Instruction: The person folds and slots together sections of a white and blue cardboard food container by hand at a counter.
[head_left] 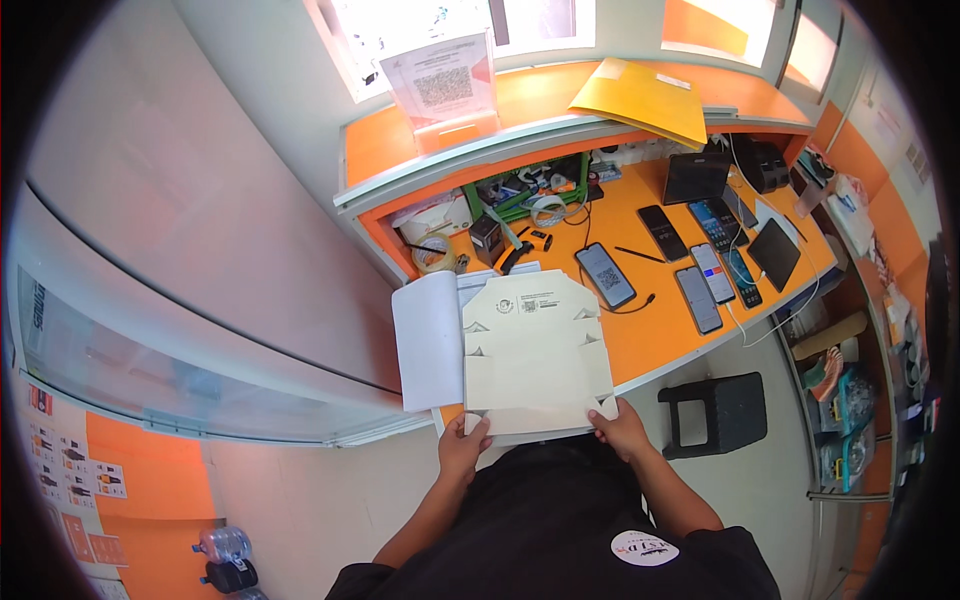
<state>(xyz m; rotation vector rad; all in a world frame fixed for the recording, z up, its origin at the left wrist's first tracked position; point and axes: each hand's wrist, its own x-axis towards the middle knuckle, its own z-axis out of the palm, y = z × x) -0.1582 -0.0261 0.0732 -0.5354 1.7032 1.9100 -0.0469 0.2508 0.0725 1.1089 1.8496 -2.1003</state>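
Observation:
A cream flat cardboard box (535, 360), not folded up, with cut notches along its sides and small dark print near its far edge, lies over the front of the orange desk (650, 340). Gripping its near left corner is my left hand (465, 447), thumb on top. My right hand (622, 430) pinches the near right corner the same way. Under the box's left side sits an open notebook (427, 345) with white pages. The undersides of both hands' grips are hidden.
Several phones (697, 300) lie on the desk's right, one with a cable. Behind the box are an orange-black scanner (520, 250), a tape roll (433, 253) and a green basket (530, 200). A yellow envelope (645, 100) tops the ledge. A black stool (735, 415) stands right.

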